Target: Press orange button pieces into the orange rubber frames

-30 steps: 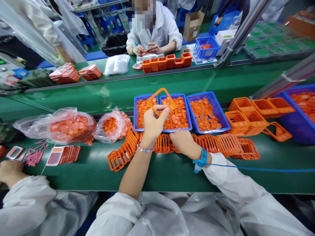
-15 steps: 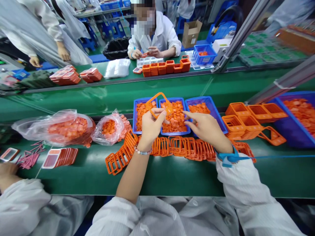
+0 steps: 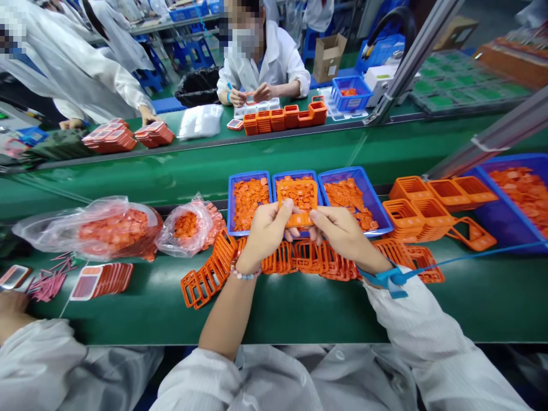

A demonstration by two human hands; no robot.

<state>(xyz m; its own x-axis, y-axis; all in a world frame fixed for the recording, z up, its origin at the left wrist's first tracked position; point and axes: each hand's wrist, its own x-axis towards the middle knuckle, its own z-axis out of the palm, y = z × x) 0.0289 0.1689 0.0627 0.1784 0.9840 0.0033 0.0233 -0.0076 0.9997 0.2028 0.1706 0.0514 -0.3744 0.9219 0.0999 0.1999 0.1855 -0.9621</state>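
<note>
The green worktop (image 3: 317,319) spans the full width of the view and supports all near-side components. A deep blue bin (image 3: 505,214), loaded with orange pieces, stands at the right end. A row of orange frames (image 3: 280,260), set on edge and overlapping, runs along the near side of three blue trays: left tray (image 3: 230,205), middle tray (image 3: 295,173) and right tray (image 3: 379,208). Each tray contains small flat orange pieces. Left of the trays lie a large clear bag (image 3: 113,231) and a smaller clear bag (image 3: 186,224), both containing orange pieces. Nested frame stacks (image 3: 428,211) stand between the right tray and the bin.

The left hand (image 3: 264,231) pinches the lower left corner of one orange plastic frame (image 3: 302,220); the right hand (image 3: 342,231) grips its lower right corner. The frame is raised in front of the middle tray, which shows through its opening. A blue wrist strap (image 3: 387,278) encircles the right wrist; a bead bracelet (image 3: 246,274) encircles the left.
</note>
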